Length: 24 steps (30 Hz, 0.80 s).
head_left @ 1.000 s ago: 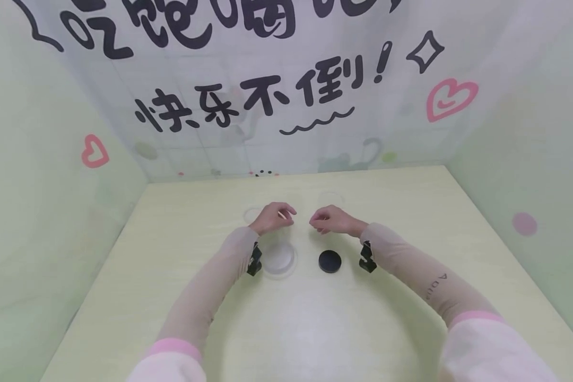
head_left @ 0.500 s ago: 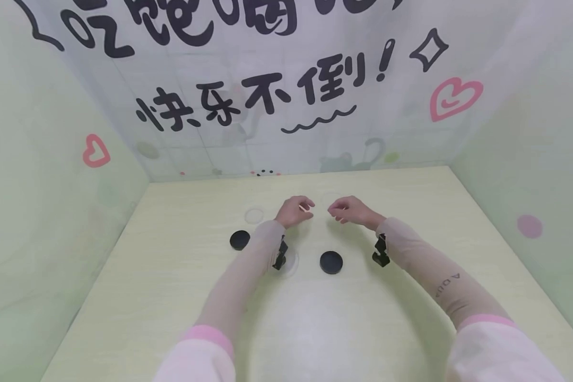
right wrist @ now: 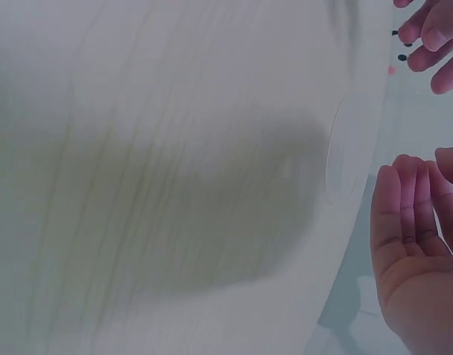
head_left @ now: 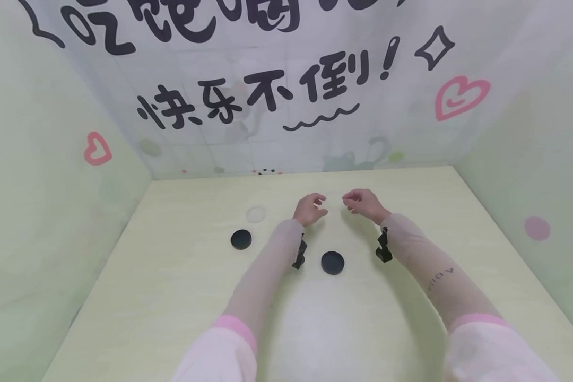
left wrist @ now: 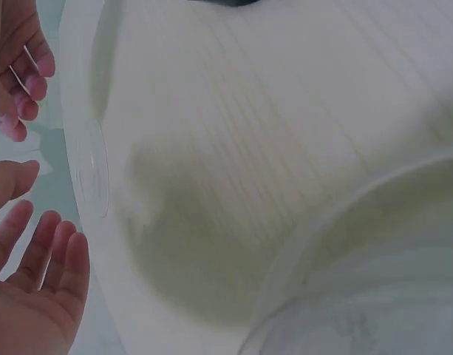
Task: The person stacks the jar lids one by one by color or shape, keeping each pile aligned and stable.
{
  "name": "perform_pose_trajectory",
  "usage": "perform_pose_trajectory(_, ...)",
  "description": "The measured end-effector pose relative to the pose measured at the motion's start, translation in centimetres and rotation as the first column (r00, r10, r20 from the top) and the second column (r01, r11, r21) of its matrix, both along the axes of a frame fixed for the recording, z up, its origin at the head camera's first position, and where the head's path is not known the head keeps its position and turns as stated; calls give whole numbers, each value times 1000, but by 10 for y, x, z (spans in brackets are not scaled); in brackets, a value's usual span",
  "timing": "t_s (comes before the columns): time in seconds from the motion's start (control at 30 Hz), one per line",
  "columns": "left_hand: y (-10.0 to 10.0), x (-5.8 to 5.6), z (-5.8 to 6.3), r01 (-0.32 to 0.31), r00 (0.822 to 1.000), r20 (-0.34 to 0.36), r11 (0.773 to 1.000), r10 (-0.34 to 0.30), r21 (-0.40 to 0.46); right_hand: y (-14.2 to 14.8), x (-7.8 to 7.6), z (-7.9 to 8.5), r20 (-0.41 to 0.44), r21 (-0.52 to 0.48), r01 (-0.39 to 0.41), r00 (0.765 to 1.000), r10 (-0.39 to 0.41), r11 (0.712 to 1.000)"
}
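Observation:
My left hand (head_left: 310, 209) hovers over the far part of the table, fingers loosely bent and thumb apart, with nothing in it. Facing it across a small gap is my right hand (head_left: 365, 205), its fingers gently curved and holding nothing. Between and beyond the hands a thin clear disc (head_left: 334, 197) lies on the table; it shows as a faint oval (left wrist: 93, 170) in the left wrist view. Part of a clear round container (left wrist: 374, 296) fills that view's lower right corner. In the head view my left forearm hides that container.
Two black round dish-like pieces lie on the table: one (head_left: 241, 239) left of my left forearm, another (head_left: 332, 262) between the forearms. A second clear disc (head_left: 255, 214) lies behind the left black piece. Printed cloth walls (head_left: 219, 154) enclose the table's back and sides.
Both hands have moved right and slightly farther away, toward the far clear disc. The left forearm now covers the clear round container and has uncovered the left black piece.

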<state>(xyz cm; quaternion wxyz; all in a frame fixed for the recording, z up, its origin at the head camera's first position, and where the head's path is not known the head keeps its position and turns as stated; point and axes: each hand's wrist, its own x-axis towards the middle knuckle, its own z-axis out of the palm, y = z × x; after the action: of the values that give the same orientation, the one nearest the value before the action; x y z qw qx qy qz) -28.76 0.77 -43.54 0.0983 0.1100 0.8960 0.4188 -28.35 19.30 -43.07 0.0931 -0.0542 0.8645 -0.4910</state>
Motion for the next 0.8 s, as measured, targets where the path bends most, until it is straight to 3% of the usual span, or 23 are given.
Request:
perform_pose_trajectory(0.27, 6, -4, -10, -70, 998, 11, 995, 69, 65, -1, -11, -8, -49, -8, 121, 991, -121, 993)
perform_pose_trajectory(0.43, 10, -11, -18, -96, 995, 44, 992, 92, 81, 1, -10, -11, -9, 26, 160, 987, -160, 987)
perform_pose_trajectory(0.5, 10, -31, -47, -71, 997, 9, 990, 70, 121, 2, -8, -12, 16, 40, 164, 986, -165, 986)
perform_pose_trajectory(0.57, 11, -42, -62, -65, 997, 42, 986, 59, 154, 4, -8, -13, 38, 52, 160, 986, -162, 986)
perform_pose_trajectory(0.63, 13, -45, -63, -80, 993, 100, 982, 64, 172, 5, -11, -15, 65, 63, 160, 984, -164, 985)
perform_pose_trajectory(0.67, 13, -46, -63, -85, 990, 130, 979, 61, 186, 6, -13, -17, 77, 63, 158, 984, -163, 985)
perform_pose_trajectory(0.7, 16, -33, -45, -105, 981, 179, 979, 74, 173, 14, -24, -33, 60, 7, 136, 989, -136, 991)
perform_pose_trajectory(0.73, 17, -17, -21, -119, 972, 223, 979, 80, 167, 15, -26, -35, 72, 7, 134, 988, -134, 991)
perform_pose_trajectory(0.77, 19, -12, -15, -119, 972, 220, 981, 83, 156, 15, -28, -36, 83, 5, 135, 987, -135, 991)
perform_pose_trajectory(0.8, 20, -6, -7, -116, 972, 219, 982, 82, 146, 24, -46, -61, 82, -6, 137, 987, -136, 991)
